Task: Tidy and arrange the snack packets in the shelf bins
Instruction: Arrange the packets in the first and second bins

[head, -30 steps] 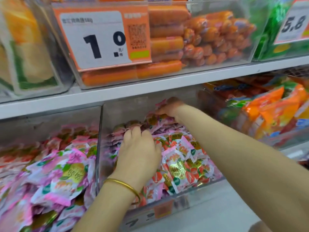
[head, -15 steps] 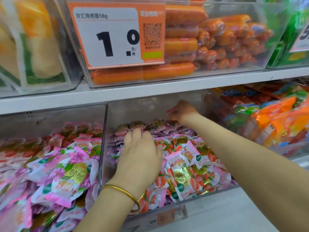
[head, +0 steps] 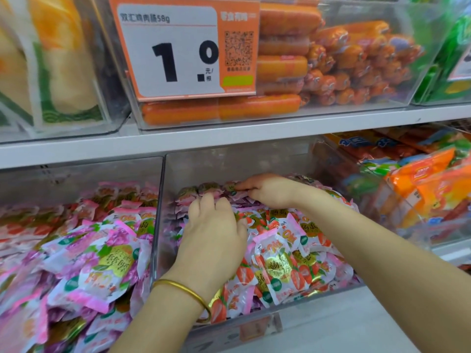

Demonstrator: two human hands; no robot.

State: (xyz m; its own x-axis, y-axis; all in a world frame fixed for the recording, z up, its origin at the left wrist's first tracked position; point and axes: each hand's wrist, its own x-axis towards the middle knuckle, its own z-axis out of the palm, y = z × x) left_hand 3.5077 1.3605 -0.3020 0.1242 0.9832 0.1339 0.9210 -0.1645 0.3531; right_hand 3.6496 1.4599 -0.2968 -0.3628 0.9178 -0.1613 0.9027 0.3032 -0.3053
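Note:
A clear middle bin point(head: 229, 161) on the lower shelf holds several small pink and white snack packets point(head: 280, 263) printed with strawberries. My left hand point(head: 214, 238), with a gold bangle on its wrist, lies palm down on the packets in the bin's left half, fingers together. My right hand point(head: 267, 189) reaches to the back of the same bin, its fingertips pinching the edge of a pink packet point(head: 237, 193) in the back row. The fingers' undersides are hidden.
The bin on the left point(head: 76, 174) is piled with pink flower-print packets point(head: 102, 256). A bin on the right holds orange and green bags point(head: 420, 179). On the upper shelf point(head: 229, 136) stand a sausage bin point(head: 331, 59) with a "1.0" price tag point(head: 178, 47).
My right hand has come down from the bin's back wall onto the back row of packets. My left hand has stayed pressed on the pile. The view has drawn closer.

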